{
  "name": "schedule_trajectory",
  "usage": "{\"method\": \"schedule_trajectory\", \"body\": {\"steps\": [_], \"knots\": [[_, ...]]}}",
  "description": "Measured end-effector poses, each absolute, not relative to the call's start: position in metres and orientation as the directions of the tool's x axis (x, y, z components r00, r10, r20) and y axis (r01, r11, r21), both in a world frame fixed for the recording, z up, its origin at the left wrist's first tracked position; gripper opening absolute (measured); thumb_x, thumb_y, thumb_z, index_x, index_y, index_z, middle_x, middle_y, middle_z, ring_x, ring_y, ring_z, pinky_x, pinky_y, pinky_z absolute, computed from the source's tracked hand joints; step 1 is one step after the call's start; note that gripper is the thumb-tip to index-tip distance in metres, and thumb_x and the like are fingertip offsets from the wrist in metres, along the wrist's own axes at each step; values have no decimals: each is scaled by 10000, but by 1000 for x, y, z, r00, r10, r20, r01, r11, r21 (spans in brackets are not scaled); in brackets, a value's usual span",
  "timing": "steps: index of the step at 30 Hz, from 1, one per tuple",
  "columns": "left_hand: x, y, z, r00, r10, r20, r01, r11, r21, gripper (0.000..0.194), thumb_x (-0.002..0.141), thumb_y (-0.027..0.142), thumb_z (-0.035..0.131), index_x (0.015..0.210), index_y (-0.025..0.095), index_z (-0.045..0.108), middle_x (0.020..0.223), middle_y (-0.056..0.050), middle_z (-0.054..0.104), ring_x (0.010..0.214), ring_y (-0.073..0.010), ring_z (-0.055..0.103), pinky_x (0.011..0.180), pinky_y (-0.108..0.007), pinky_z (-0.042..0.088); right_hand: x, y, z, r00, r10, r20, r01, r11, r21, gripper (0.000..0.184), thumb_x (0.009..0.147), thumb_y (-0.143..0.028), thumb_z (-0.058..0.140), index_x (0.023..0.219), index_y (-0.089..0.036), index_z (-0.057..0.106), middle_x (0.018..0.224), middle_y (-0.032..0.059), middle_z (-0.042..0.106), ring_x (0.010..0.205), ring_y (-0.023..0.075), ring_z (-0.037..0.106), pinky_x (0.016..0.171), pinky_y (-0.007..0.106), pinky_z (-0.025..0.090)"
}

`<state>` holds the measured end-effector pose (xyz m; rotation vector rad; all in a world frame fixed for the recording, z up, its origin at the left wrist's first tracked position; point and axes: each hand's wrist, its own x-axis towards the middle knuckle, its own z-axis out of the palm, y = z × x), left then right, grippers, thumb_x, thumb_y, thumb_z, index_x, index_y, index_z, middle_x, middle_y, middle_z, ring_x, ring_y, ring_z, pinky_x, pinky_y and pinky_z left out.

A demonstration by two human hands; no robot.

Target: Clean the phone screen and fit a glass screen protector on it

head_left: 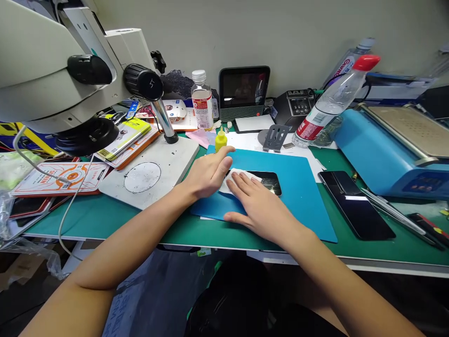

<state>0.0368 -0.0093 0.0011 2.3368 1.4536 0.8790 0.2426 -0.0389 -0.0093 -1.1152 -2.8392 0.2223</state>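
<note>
A phone (271, 181) with a dark, glossy screen lies on a blue mat (298, 187). White tissue (250, 174) covers the phone's left part. My right hand (259, 206) rests flat on the tissue, fingers stretched out and thumb spread to the side, pressing it against the screen. Just left of the phone is my left hand (208, 173), turned on its side with fingers extended and thumb raised; nothing shows in it. Behind its fingers stands a small yellow bottle (220, 139), partly hidden; I cannot tell whether they touch.
A microscope (80, 89) on a white base (168, 164) overhangs the left side. To the right are another phone (354, 206), tweezers (396, 213) and a blue machine (379, 154). Bottles, including a red-capped one (329, 110), and a display (243, 89) line the back.
</note>
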Motion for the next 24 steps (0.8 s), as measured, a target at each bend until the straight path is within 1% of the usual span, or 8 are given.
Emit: {"method": "schedule_trajectory", "body": {"steps": [2,5,7,10,13,18,21,24], "knots": [[37,-9,0,323,876,359,731,-471,493,685,1078,565,67,1357,182,561,998,-71,744,954,-244,713,843,-367,520,229,-34,-8,-715,699,11,683,701,-205,999,938,-756,459,1608,-28,324,1685,233,267,1576,355,242,1284,532,252],[37,-8,-1,318,872,373,741,-474,475,583,1097,470,118,1292,194,593,1012,-63,746,982,-227,713,859,-346,525,218,-32,-7,-698,716,29,689,682,-245,970,970,-730,410,1623,-24,276,1687,229,269,1580,340,237,1293,523,225],[37,-7,-2,314,884,345,792,-445,418,487,1098,410,192,1282,202,592,1070,-63,748,1009,-224,709,870,-340,534,220,-37,-7,-698,715,40,685,684,-252,941,981,-715,402,1613,-25,306,1683,227,289,1579,337,245,1292,517,230],[37,-5,-4,313,909,274,871,-390,299,356,1064,281,323,1275,193,595,1160,-87,739,1090,-251,688,904,-362,546,234,-53,-9,-697,715,49,688,687,-234,924,983,-714,395,1584,-13,370,1668,234,327,1570,343,276,1282,516,262],[35,-2,-7,319,918,235,892,-375,251,338,1011,155,365,1207,184,639,1189,-99,731,1120,-268,673,919,-382,549,247,-64,-13,-690,721,65,700,687,-196,879,1012,-689,335,1581,-21,381,1659,222,359,1554,335,324,1265,525,299],[30,0,-9,299,934,194,919,-336,206,291,974,150,433,1097,175,695,1133,-107,728,1094,-300,669,864,-396,559,237,-52,-15,-665,738,113,725,674,-142,831,1015,-669,359,1534,-27,458,1621,234,429,1522,363,382,1238,558,333],[28,1,-9,313,935,170,920,-342,190,263,969,170,461,1055,186,709,1086,-97,732,1058,-293,677,832,-379,558,227,-36,-13,-661,742,114,730,671,-130,758,1023,-641,386,1510,-71,500,1604,211,468,1496,360,425,1228,563,338],[28,1,-8,326,933,155,919,-351,178,265,979,181,453,1039,191,711,1063,-93,731,1044,-290,679,807,-372,553,224,-26,-12,-646,755,113,746,656,-115,707,1018,-606,451,1487,-81,525,1586,212,493,1467,365,464,1219,555,348]]}}
